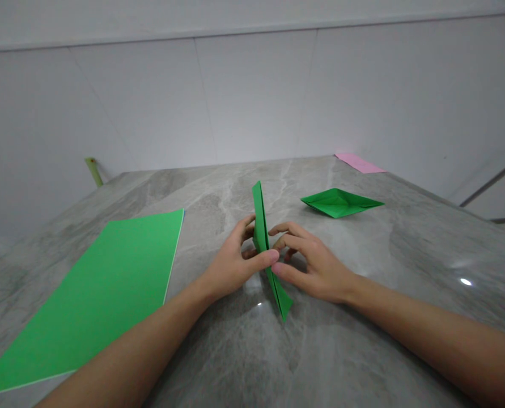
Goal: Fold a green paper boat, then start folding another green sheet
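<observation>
Between my two hands a folded green paper (259,212) stands on edge, long and narrow, running away from me. Its near end (283,300) flares into a small flap close to the tabletop. My left hand (233,258) grips it around the middle, thumb on the near side and fingers behind. From the right, my right hand (312,260) pinches at the same middle part, thumb and fingertips against the paper's edge. Beyond my right hand lies a second folded green paper (337,203), boat-shaped with pointed ends.
Left of my arm lies a stack of green paper sheets (107,283). A pink paper (360,163) rests at the far right edge of the grey marbled table (218,351). A pale green strip (93,171) shows by the white wall (252,96) at the far left.
</observation>
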The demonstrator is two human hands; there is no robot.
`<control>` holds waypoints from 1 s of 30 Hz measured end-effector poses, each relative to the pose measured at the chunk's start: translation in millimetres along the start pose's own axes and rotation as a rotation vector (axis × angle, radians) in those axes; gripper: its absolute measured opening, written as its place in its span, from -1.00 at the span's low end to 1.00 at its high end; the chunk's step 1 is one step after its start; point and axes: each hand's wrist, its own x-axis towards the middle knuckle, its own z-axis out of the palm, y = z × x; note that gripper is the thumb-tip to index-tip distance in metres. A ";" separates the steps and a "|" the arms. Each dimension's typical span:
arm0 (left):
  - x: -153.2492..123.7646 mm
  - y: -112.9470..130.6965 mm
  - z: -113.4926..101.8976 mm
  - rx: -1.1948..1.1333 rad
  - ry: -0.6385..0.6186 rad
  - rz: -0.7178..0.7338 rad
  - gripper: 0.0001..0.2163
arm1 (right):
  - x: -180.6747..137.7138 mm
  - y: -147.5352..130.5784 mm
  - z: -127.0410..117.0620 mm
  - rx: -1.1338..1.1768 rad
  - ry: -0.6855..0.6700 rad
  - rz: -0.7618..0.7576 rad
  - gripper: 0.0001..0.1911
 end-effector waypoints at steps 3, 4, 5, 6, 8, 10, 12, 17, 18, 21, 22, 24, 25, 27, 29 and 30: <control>0.2 -0.8 -0.5 0.001 -0.008 -0.001 -0.35 | 0.3 -0.3 -0.1 0.004 0.001 -0.003 -0.84; 0.3 -1.0 -0.7 0.001 -0.011 0.000 -0.35 | 0.3 -0.3 -0.1 0.003 0.002 -0.003 -0.84; 0.3 -1.2 -0.8 0.000 -0.014 0.001 -0.36 | 0.2 -0.4 -0.2 0.002 0.004 -0.002 -0.85; 0.3 -1.3 -1.0 0.000 -0.017 0.001 -0.36 | 0.1 -0.5 -0.2 0.002 0.005 -0.001 -0.86; 0.2 -1.6 -1.1 0.001 -0.016 -0.001 -0.37 | 0.0 -0.6 -0.2 0.002 0.007 0.003 -0.86; 0.0 -1.4 -0.9 0.006 -0.008 -0.006 -0.36 | 0.1 -0.4 -0.2 0.004 0.011 0.012 -0.87; -0.2 -0.7 -0.4 0.015 0.002 -0.012 -0.35 | 0.5 0.3 -0.4 0.006 0.024 0.019 -0.89; 0.4 1.2 0.2 0.021 0.019 -0.018 -0.37 | 1.7 2.6 -1.5 0.019 0.042 0.034 -0.85; 0.6 1.3 0.2 0.019 0.020 -0.014 -0.37 | 1.8 2.8 -1.6 0.024 0.039 0.033 -0.82; 0.7 1.5 0.5 0.019 0.018 -0.001 -0.36 | 1.8 2.3 -1.1 0.022 0.022 0.030 -0.75; 0.6 1.7 0.7 0.018 0.016 0.000 -0.36 | 1.8 2.0 -0.8 0.020 0.017 0.030 -0.74; 0.2 2.2 1.1 0.013 0.009 -0.007 -0.37 | 1.7 1.5 -0.5 0.017 0.013 0.029 -0.75; 0.1 2.5 1.3 0.008 0.005 -0.008 -0.38 | 1.6 1.4 -0.5 0.017 0.016 0.025 -0.76; -0.2 2.8 1.1 -0.002 -0.011 -0.002 -0.40 | 1.4 1.4 -0.8 0.027 0.027 0.009 -0.79; -0.5 2.8 0.5 -0.006 -0.026 0.008 -0.41 | 1.1 1.7 -1.0 0.049 0.045 0.006 -0.76; -0.8 2.8 0.1 -0.009 -0.034 0.012 -0.41 | 0.9 2.0 -1.0 0.067 0.053 0.011 -0.71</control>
